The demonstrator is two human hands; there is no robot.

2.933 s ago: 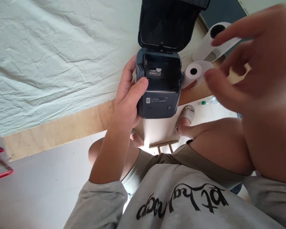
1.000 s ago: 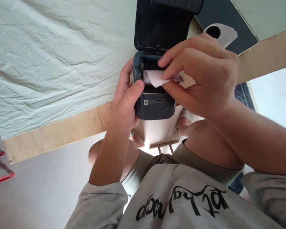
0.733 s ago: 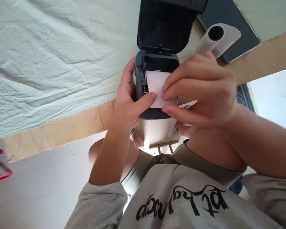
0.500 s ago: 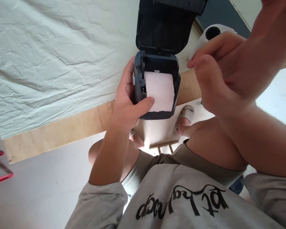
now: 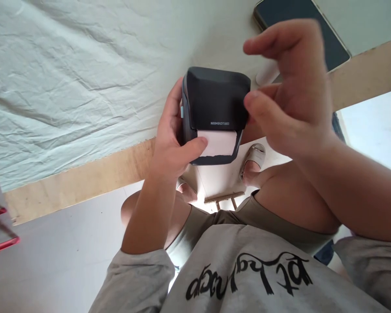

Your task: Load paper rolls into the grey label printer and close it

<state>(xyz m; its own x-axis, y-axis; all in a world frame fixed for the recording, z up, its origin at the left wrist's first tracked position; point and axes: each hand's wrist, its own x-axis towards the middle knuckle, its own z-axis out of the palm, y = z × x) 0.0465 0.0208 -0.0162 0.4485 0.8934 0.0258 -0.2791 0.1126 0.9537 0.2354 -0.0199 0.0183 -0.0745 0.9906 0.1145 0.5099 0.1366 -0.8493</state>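
A small dark label printer (image 5: 220, 98) with a black lid is held up in front of me, its lid down over the roll compartment. White label paper (image 5: 223, 143) sticks out below the lid's front edge. My left hand (image 5: 177, 143) wraps around the printer's left side, with the thumb pressing on the paper. Close by the printer's right side is my right hand (image 5: 293, 87), its thumb and index finger apart and nothing between them. Some of its lower fingers are hidden behind the thumb, near the lid's edge.
A phone (image 5: 332, 39) lies on the table at the upper right. Partly behind my right hand stands a white object (image 5: 267, 73). Pale wrinkled cloth (image 5: 84, 78) covers the table, which has a bare wooden edge (image 5: 84, 174). Red-edged shelving (image 5: 1, 245) is at far left.
The printer's lid has swung down from raised to shut, covering the paper roll. My right hand has moved left and up towards the printer. My left hand keeps its grip.
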